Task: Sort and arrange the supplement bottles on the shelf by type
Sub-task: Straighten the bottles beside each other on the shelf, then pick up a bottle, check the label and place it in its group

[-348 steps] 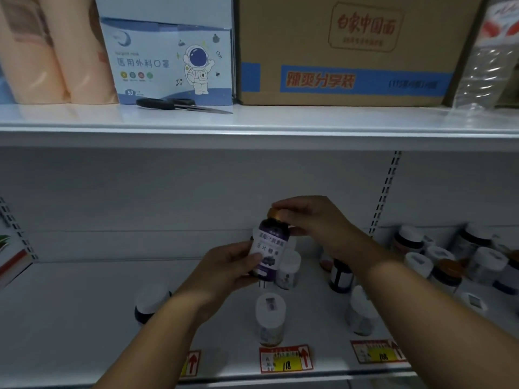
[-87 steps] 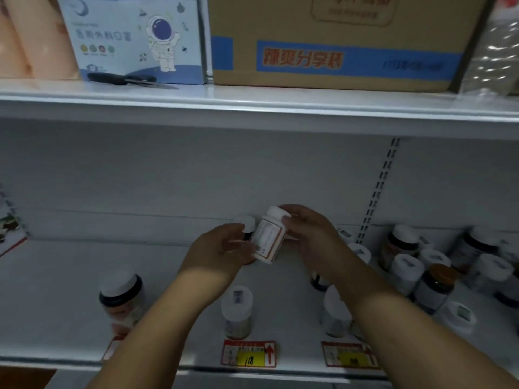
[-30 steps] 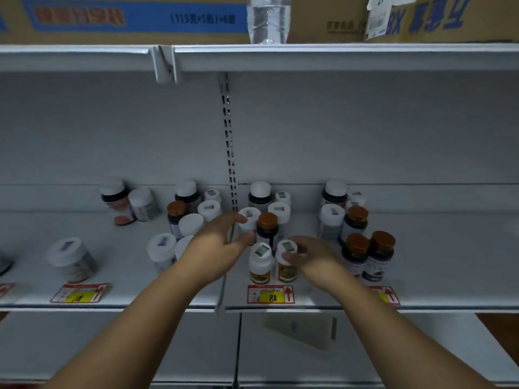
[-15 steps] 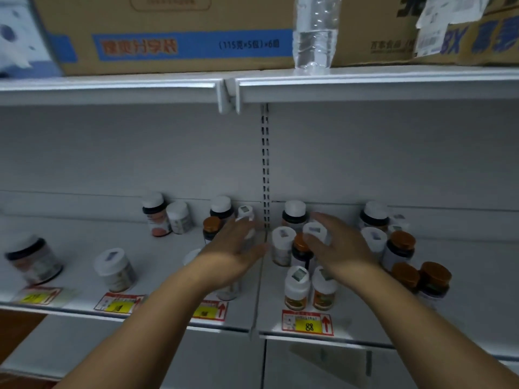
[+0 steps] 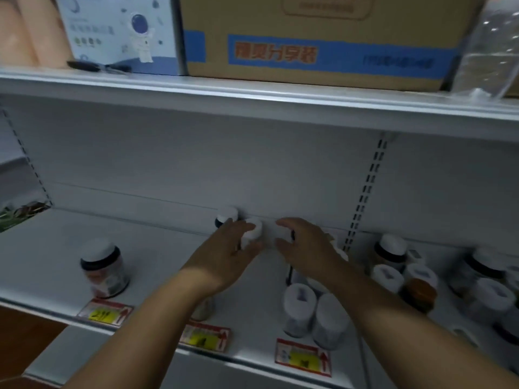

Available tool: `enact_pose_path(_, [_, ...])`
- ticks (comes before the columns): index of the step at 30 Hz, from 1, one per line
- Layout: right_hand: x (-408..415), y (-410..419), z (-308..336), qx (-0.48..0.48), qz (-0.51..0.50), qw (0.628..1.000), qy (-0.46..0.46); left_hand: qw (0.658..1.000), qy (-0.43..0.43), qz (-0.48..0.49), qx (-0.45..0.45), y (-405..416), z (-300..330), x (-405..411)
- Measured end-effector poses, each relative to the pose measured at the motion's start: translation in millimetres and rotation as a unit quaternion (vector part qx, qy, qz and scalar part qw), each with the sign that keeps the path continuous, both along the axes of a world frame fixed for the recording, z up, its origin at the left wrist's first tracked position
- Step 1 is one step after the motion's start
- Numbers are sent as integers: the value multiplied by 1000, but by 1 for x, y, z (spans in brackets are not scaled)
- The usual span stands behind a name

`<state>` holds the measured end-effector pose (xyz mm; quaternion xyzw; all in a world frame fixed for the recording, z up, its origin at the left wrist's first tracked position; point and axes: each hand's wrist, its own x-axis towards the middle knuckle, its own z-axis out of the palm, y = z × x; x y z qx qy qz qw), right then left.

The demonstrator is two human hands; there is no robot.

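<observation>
Up top, a cardboard box (image 5: 323,40) is sitting on the upper shelf. Below, left hand (image 5: 227,255) and right hand (image 5: 304,248), fingers loosely spread, are flanking a white-capped bottle (image 5: 254,233) standing at the back of the lower shelf (image 5: 157,265); actual contact is too blurred to tell.

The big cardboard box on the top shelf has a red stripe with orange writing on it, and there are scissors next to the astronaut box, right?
Nearly. The stripe on the cardboard box is blue, not red; the head view shows orange writing on a blue band. The rest holds: the scissors lie on the top shelf in front of the astronaut box.
</observation>
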<state>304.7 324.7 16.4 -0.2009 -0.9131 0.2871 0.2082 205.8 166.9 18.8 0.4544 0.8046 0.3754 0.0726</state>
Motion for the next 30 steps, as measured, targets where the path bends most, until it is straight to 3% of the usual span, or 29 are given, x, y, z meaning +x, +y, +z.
enact_pose_path(8, [-104, 23, -39, 36, -12, 982, -185, 998, -25, -52, 22, -24, -9, -60])
enact_pose_path(15, [-123, 15, -63, 28, -100, 990, -100, 997, -25, -63, 32, -25, -13, -73])
enact_pose_path(20, [-115, 11, -46, 38, -85, 991, -96, 996, -39, -49, 55, -28, 2, -67])
enact_pose_path(22, [-97, 8, -24, 23, -79, 996, -37, 995, -53, -20, 80, -30, 10, -69])
enact_pose_path(26, [-40, -1, 20, -153, -57, 977, 136, 971, -177, -26, 160, -25, 26, -53])
enact_pose_path(28, [-13, -8, 31, -299, 4, 938, 177, 941, -293, -77, 149, -17, 28, -36])
enact_pose_path(30, [8, -10, 34, -371, 31, 907, 196, 922, -351, -118, 117, -7, 25, -22])
